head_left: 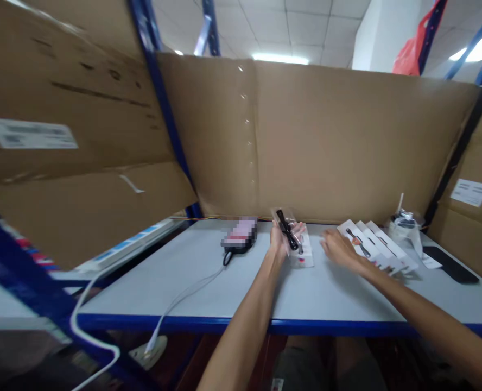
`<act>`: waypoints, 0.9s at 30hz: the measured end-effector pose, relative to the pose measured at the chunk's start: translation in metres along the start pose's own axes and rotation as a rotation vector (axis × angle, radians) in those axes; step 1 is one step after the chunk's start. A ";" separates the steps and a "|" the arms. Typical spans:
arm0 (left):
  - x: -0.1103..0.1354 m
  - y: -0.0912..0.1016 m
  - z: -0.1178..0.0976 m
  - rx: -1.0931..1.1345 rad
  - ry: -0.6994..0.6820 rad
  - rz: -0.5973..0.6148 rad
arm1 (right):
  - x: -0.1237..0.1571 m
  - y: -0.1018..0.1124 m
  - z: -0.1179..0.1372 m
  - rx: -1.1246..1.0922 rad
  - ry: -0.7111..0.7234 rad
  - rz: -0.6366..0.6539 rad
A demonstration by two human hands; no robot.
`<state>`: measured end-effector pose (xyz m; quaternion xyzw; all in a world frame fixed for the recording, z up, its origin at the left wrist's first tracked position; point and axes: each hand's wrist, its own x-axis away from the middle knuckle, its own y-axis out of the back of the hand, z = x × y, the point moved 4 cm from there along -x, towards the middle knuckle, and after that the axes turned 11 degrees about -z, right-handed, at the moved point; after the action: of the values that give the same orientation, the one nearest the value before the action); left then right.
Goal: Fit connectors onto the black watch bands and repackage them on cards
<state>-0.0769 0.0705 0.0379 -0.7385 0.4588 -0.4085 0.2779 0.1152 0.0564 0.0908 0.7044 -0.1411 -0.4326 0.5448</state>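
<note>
My left hand (278,239) is closed around a clear plastic pack (286,231), held tilted above the table. Inside the pack lies a slim black item with widened ends, too small to name. A white printed card (305,255) shows at the pack's lower right; whether it belongs to the pack I cannot tell. To the right, my right hand (341,248) hovers over the table, its fingers smeared by motion. Just beyond that hand, several white printed boxes (357,239) lie fanned out, each picturing a dark, long-handled object.
A phone-like device (240,236) with a cable stands on the grey table (163,282). A dark flat object (450,264) and a plastic-wrapped cup (405,225) are at the right. Cardboard walls (326,141) enclose the back and sides. A power strip (131,244) runs along the left.
</note>
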 end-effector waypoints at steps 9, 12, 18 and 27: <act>0.002 0.004 -0.008 0.197 -0.045 -0.027 | 0.078 -0.030 0.068 -0.302 0.161 0.223; 0.003 0.002 -0.010 0.267 -0.096 -0.058 | 0.129 -0.010 0.066 -0.268 0.215 0.087; 0.004 -0.002 0.001 0.244 0.030 -0.047 | 0.219 0.015 0.039 -0.063 0.166 -0.212; 0.000 0.000 0.012 0.131 0.076 -0.042 | 0.218 0.002 0.030 -0.016 0.127 -0.210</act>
<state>-0.0664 0.0706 0.0321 -0.7121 0.4257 -0.4712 0.2996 0.2201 -0.1099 -0.0080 0.7367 -0.0283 -0.4431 0.5100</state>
